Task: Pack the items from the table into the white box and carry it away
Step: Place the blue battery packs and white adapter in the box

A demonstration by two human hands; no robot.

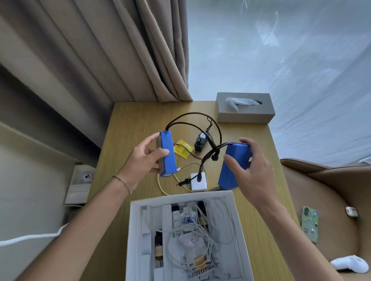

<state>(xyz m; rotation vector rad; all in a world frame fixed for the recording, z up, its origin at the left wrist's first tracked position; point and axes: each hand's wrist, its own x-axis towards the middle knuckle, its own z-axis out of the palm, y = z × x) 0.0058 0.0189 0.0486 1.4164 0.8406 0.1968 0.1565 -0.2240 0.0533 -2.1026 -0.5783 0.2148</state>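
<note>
Holding blue packs (168,154), hands (143,157) above white box (235,218); labels unreadable.

Brightness: we're in soft daylight, bright and even.
Source: it pours through the sheer curtain (282,53) at upper right, which glows pale and washed out.
Shadows: we see deep folds in the beige drape (93,49), and faint soft shade across the wooden table (137,121).
Glare: a gentle sheen on the white box (236,222) rim; nothing blown out there.
Distortion: we get strong wide-angle bending, so edges bow outward.
Sharpness: the centre is fairly crisp; we lose detail at the corners, and the box contents look smeary.
</note>
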